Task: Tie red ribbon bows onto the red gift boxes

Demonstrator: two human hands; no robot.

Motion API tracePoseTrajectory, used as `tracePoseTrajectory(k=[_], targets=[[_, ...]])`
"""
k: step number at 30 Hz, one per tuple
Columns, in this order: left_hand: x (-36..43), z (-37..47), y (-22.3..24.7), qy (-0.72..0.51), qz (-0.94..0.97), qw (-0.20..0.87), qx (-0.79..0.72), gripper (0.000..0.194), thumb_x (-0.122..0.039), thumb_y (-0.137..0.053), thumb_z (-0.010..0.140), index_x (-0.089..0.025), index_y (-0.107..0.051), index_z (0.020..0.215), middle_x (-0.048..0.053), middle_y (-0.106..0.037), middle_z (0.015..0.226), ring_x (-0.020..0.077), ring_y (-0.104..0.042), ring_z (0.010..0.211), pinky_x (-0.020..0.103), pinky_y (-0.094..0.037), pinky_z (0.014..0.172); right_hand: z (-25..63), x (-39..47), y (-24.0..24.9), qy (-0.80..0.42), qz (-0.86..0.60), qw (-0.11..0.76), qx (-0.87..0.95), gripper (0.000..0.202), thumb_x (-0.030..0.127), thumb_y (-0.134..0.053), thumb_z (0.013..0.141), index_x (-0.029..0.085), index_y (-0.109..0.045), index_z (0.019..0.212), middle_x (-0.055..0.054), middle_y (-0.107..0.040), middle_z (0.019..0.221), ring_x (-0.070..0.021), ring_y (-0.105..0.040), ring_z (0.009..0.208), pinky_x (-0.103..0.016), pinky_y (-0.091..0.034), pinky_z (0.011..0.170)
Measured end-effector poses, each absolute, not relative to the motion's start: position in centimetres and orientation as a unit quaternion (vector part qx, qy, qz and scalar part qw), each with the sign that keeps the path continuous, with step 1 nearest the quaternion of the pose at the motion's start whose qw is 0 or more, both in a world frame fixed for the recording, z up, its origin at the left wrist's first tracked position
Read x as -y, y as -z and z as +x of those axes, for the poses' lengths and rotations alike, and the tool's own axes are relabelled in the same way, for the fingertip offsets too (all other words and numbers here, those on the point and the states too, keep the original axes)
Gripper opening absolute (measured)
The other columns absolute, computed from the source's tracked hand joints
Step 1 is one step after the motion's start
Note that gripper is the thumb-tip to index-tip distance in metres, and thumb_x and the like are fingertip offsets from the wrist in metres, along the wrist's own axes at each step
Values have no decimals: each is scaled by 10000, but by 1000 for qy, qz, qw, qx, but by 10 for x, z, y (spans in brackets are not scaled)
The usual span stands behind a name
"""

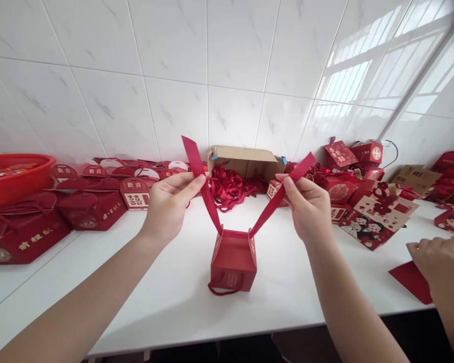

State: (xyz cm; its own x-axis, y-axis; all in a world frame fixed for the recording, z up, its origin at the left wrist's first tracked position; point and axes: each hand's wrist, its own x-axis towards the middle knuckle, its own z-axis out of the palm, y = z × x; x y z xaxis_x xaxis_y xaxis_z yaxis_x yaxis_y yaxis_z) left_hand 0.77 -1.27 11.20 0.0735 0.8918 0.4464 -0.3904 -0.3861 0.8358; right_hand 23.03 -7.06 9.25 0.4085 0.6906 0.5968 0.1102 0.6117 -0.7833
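A small red gift box [232, 262] sits on the white table in front of me, with a dark red cord handle [227, 291] hanging at its near side. From its two upper sides a red ribbon [211, 205] rises in a V shape. My left hand [172, 201] pinches one end of the ribbon between thumb and fingers, its tip sticking up past them. The other end is pinched in my right hand [306, 201], level with the left. Both hands are above the box, one to each side.
Behind the box, a cardboard carton [245, 154] lies with a heap of red ribbons [230, 189] spilling out. Red gift boxes [94, 209] line the left, beside an orange basin [15, 176]. At right, a co-worker's hand [441, 259] holds a red piece near a patterned box [374, 222].
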Motion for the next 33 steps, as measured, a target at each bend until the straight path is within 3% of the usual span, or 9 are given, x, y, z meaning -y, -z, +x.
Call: tracePoseTrajectory(k=[5,18,25,30,33], targets=[[13,21,-117,-618,560,504,-224,173,-276,-801,649,-187,-757,790,16,-729,796,130,-647,750,251,-505,756,220,64,-111,-236,-343,727,546,168,368,-630,835,243,-708,915,10,-646,697,-107,-597,644,-232,-490,582],[18,28,-127,-609,566,519,-201,167,-286,-789,663,-189,-751,793,21,-734,826,160,-663,795,281,-505,769,212,65,-110,-255,-342,703,570,192,396,-639,812,250,-733,894,-18,-679,889,-149,-612,821,-300,-492,739],[20,29,-129,-587,596,507,-208,168,-328,-744,723,-193,-728,822,36,-729,803,185,-675,802,289,-509,717,212,64,-108,-284,-313,720,551,174,374,-660,799,235,-726,879,-15,-695,818,-146,-652,784,-318,-526,764],[21,30,-130,-519,668,510,-154,179,-363,-677,791,-186,-693,771,24,-692,677,165,-653,681,291,-511,683,208,62,-112,-309,-349,699,543,230,361,-665,789,181,-674,932,8,-661,671,-91,-582,510,-257,-501,546],[21,31,-133,-446,729,491,-166,176,-338,-662,807,-171,-692,760,19,-655,614,152,-618,622,292,-509,667,204,64,-113,-310,-351,661,586,208,328,-658,794,181,-691,938,21,-638,640,-63,-500,467,-221,-435,480]])
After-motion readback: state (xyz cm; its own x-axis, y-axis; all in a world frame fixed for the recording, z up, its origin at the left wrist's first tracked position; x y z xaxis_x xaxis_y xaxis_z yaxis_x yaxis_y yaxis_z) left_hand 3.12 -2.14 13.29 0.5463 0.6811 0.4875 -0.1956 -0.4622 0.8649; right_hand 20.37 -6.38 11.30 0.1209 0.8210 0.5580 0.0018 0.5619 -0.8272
